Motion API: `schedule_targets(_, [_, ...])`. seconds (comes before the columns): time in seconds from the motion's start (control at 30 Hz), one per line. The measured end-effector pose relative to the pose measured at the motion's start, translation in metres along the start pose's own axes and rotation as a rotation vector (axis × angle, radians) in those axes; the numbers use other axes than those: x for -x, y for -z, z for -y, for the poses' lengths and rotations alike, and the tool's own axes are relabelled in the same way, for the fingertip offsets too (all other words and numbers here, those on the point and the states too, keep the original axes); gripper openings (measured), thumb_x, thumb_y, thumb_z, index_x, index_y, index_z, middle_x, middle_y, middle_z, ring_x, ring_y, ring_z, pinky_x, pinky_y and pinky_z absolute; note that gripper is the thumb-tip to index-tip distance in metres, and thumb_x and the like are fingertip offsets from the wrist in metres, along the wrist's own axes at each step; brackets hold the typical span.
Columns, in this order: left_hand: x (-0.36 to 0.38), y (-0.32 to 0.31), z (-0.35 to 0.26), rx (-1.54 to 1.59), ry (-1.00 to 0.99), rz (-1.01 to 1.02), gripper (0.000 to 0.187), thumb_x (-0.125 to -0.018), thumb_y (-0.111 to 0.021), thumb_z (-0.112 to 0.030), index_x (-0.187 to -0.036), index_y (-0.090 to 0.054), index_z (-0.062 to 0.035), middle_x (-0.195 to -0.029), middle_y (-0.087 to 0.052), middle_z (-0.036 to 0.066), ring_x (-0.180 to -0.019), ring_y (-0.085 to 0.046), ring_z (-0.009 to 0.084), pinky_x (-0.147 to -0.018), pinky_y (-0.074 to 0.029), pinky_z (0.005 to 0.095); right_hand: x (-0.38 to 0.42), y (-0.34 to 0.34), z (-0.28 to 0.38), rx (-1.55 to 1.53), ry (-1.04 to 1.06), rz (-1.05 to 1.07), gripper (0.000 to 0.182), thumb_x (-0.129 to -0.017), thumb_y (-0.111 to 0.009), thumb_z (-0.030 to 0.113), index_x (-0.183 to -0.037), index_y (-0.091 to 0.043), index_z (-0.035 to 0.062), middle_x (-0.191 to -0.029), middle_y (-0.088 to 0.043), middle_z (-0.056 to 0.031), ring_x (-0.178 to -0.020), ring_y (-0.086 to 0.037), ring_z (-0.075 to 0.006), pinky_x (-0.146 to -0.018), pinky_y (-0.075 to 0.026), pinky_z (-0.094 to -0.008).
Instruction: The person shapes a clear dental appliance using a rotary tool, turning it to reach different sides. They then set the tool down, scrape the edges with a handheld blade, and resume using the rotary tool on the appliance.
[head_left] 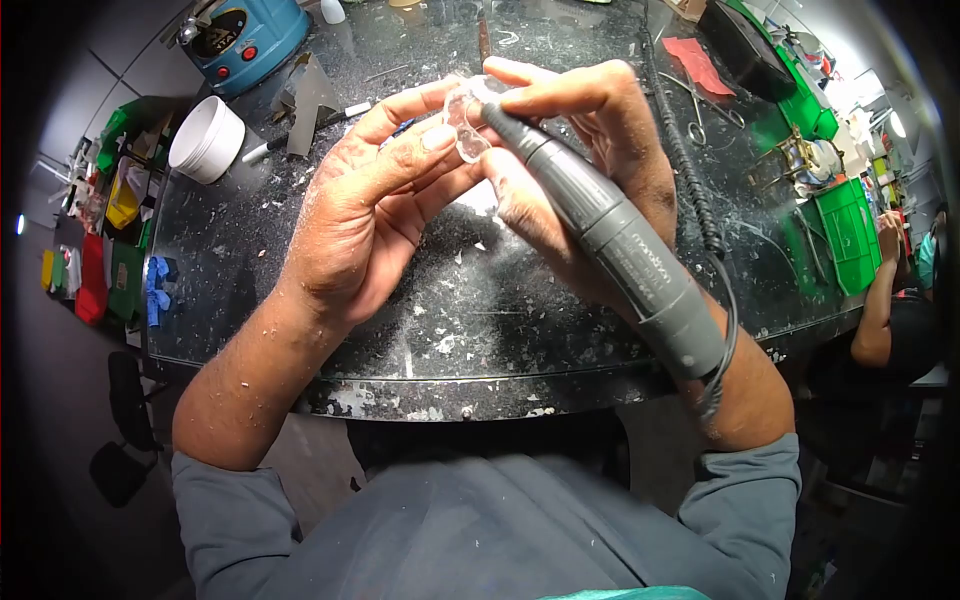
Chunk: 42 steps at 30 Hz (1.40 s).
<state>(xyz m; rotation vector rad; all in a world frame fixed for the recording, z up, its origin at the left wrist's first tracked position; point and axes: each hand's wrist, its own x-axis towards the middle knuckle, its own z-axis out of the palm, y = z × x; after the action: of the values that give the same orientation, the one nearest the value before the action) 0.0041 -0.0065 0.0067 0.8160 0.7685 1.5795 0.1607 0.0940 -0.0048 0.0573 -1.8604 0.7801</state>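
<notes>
Between the thumb and fingers of my left hand [365, 205] is a clear, curved plastic piece that looks like a dental splint [463, 112]. My right hand [615, 125] grips a dark grey rotary handpiece [625, 235] marked "marathon", slanting up and left. Its narrow tip meets the splint or lies right beside it; the bur itself is hidden by the fingers and the splint. Some right fingertips rest close against the splint's edge. From the handpiece's rear end, a black cord [730, 320] runs up over the bench. White dust speckles both forearms.
The black bench [450, 330] is scattered with white shavings. At left stand a white cup [207, 140], a blue machine [250, 45] and a marker [265, 148]. Scissors [697, 115], a red sheet [698, 66] and a green bin [848, 235] lie right, near another person's arm [877, 310].
</notes>
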Motion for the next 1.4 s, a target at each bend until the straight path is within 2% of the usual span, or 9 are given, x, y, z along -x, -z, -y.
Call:
schedule_targets(0.03, [-0.001, 0.000, 0.000, 0.000, 0.000, 0.000, 0.039, -0.095, -0.058, -0.011, -0.130, -0.046, 0.0022, -0.121, -0.061, 0.014, -0.112, -0.062, 0.0203, -0.100, -0.051, 0.0322, -0.001, -0.001, 0.002, 0.018, -0.002, -0.040, 0.036, -0.072, -0.080, 0.008, -0.101, -0.059, 0.0020, -0.092, -0.059, -0.0096, -0.093, -0.065, -0.0216, -0.093, -0.052, -0.0370])
schedule_targets(0.07, [-0.001, -0.001, 0.001, -0.012, 0.003, -0.011, 0.039, -0.095, -0.058, -0.011, -0.130, -0.045, 0.0023, -0.121, -0.060, 0.013, -0.111, -0.062, 0.0201, -0.100, -0.051, 0.0323, -0.003, 0.001, 0.005, 0.133, 0.036, -0.008, 0.037, -0.071, -0.081, 0.009, -0.101, -0.060, 0.0024, -0.092, -0.061, -0.0100, -0.094, -0.066, -0.0224, -0.091, -0.053, -0.0359])
schedule_targets(0.33, [0.000, 0.001, 0.001, -0.022, -0.004, -0.016, 0.040, -0.096, -0.056, -0.009, -0.131, -0.045, 0.0030, -0.121, -0.060, 0.013, -0.112, -0.061, 0.0189, -0.102, -0.050, 0.0322, -0.002, -0.002, 0.000, 0.137, 0.081, -0.071, 0.035, -0.072, -0.081, 0.011, -0.099, -0.061, 0.0018, -0.093, -0.060, -0.0117, -0.096, -0.066, -0.0247, -0.088, -0.053, -0.0353])
schedule_targets(0.4, [0.000, -0.002, -0.001, -0.004, -0.013, 0.017, 0.041, -0.096, -0.056, -0.010, -0.134, -0.045, 0.0027, -0.123, -0.060, 0.012, -0.114, -0.060, 0.0181, -0.102, -0.050, 0.0313, -0.001, -0.003, -0.006, 0.039, 0.096, -0.146, 0.034, -0.072, -0.081, 0.011, -0.099, -0.060, 0.0013, -0.092, -0.060, -0.0112, -0.095, -0.066, -0.0232, -0.087, -0.053, -0.0345])
schedule_targets(0.6, [-0.001, 0.001, 0.000, -0.037, -0.010, 0.002, 0.042, -0.095, -0.057, -0.009, -0.135, -0.048, 0.0012, -0.126, -0.060, 0.012, -0.119, -0.057, 0.0185, -0.103, -0.048, 0.0312, -0.001, -0.002, -0.008, -0.010, 0.087, -0.125, 0.034, -0.074, -0.077, 0.007, -0.101, -0.059, 0.0007, -0.093, -0.060, -0.0101, -0.088, -0.065, -0.0190, -0.084, -0.053, -0.0312])
schedule_targets(0.93, [-0.001, -0.001, 0.002, -0.096, -0.067, -0.029, 0.043, -0.094, -0.057, -0.006, -0.135, -0.047, 0.0028, -0.127, -0.060, 0.015, -0.119, -0.057, 0.0217, -0.107, -0.044, 0.0350, 0.000, 0.001, -0.003, -0.027, 0.067, -0.115, 0.041, -0.068, -0.080, 0.007, -0.104, -0.059, 0.0014, -0.096, -0.060, -0.0106, -0.087, -0.065, -0.0199, -0.083, -0.053, -0.0310])
schedule_targets(1.0, [-0.002, -0.003, 0.002, -0.114, -0.103, -0.017, 0.043, -0.094, -0.057, -0.006, -0.135, -0.047, 0.0032, -0.125, -0.060, 0.016, -0.119, -0.057, 0.0219, -0.108, -0.043, 0.0353, 0.000, 0.008, 0.008, 0.016, -0.035, 0.089, 0.035, -0.084, -0.065, -0.002, -0.114, -0.048, -0.0030, -0.113, -0.057, -0.0163, -0.121, -0.055, -0.0278, -0.102, -0.045, -0.0376])
schedule_targets(1.33, [-0.001, -0.002, 0.002, -0.131, -0.125, 0.017, 0.045, -0.093, -0.058, -0.006, -0.135, -0.047, 0.0025, -0.124, -0.060, 0.017, -0.119, -0.058, 0.0219, -0.107, -0.043, 0.0361, -0.001, 0.009, 0.004, -0.004, 0.030, 0.058, 0.036, -0.082, -0.063, -0.005, -0.115, -0.047, -0.0031, -0.112, -0.056, -0.0162, -0.122, -0.055, -0.0310, -0.102, -0.045, -0.0410])
schedule_targets(1.4, [-0.001, -0.005, 0.000, -0.119, -0.116, 0.003, 0.045, -0.092, -0.059, -0.006, -0.135, -0.046, 0.0035, -0.125, -0.060, 0.017, -0.118, -0.058, 0.0220, -0.107, -0.043, 0.0361, -0.002, 0.012, 0.005, 0.045, 0.054, 0.146, 0.037, -0.083, -0.065, -0.002, -0.116, -0.046, -0.0032, -0.112, -0.056, -0.0159, -0.122, -0.054, -0.0312, -0.102, -0.045, -0.0409])
